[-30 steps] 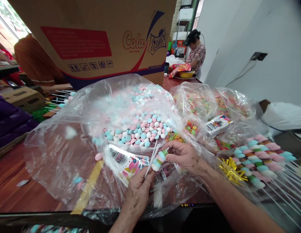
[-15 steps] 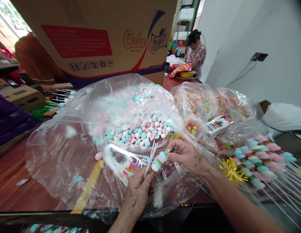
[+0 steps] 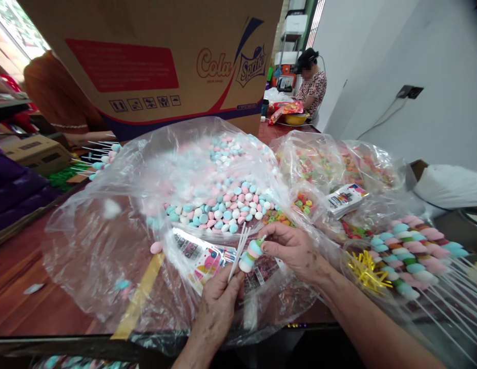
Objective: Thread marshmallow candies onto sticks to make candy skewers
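Note:
My left hand (image 3: pixel 219 297) is closed around several thin white sticks (image 3: pixel 238 251) that point upward. From the same hand rises a marshmallow skewer (image 3: pixel 250 258), tilted slightly right, with white, blue and pink marshmallows and green gummy between them. My right hand (image 3: pixel 288 248) pinches its top end, at a green gummy ring partly hidden by the fingers. Below and behind the hands lie printed silver wrappers (image 3: pixel 200 256). Just beyond is an open clear plastic bag (image 3: pixel 107 230) with a pile of pink, blue and white marshmallows (image 3: pixel 226 207).
A large cardboard box (image 3: pixel 165 61) stands behind the bag. Bags of gummy rings (image 3: pixel 311 159) and a wrapper stack (image 3: pixel 346 200) lie to the right. Finished skewers (image 3: pixel 418 251) and gold twist ties (image 3: pixel 367 271) are at far right. Another person (image 3: pixel 313 87) sits at the far end.
My right hand has shifted slightly left along with the skewer's top, and the skewer stands a little more upright. My left hand stays nearly in place with the sticks.

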